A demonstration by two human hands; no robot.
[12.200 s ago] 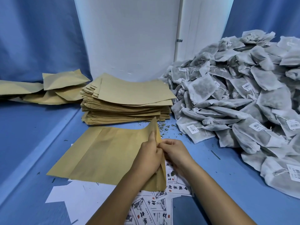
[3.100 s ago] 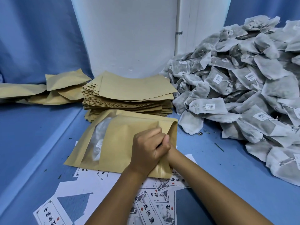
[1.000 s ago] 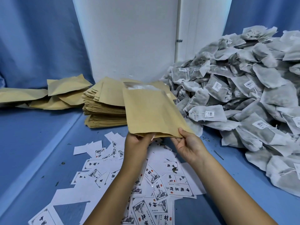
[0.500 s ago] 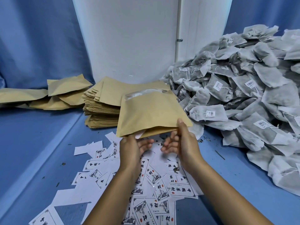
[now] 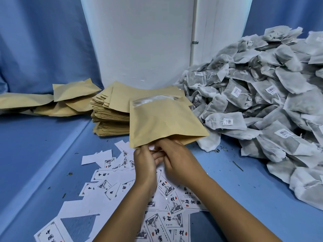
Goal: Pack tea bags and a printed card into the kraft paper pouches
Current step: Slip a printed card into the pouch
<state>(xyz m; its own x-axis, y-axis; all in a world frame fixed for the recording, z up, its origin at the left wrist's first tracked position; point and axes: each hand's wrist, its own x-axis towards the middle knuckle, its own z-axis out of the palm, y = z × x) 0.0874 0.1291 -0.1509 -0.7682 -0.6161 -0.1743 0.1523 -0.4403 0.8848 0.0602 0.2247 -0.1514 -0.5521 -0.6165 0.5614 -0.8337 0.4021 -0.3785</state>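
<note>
The fingers point(image 5: 158, 157) of the left hand point(image 5: 145, 165) curl at the near open edge of the kraft pouch point(image 5: 164, 123), thumb on top, pinching the lower lip. The right hand point(image 5: 180, 161) meets it at the same mouth, its fingers bent against the paper edge; whether they clamp the upper lip or a small white slip showing between the hands, I cannot tell. The pouch is held off the table point(image 5: 52, 154), mouth toward the person, its far end tilted up with a clear window strip there.

Taking that pouch as the landmark: just behind it lies the stack of flat pouches point(image 5: 111, 117); to its right, nearly touching, the heap of tea bags point(image 5: 262, 105); below and in front, the scattered printed cards point(image 5: 166, 187); well to its left, several filled pouches point(image 5: 61, 100).

The pouch looks light and creases easily, stiff enough to keep its shape if held by the lip. The tea bags seem soft and would crush under a hard squeeze. The thin cards are best pinched by an edge.
</note>
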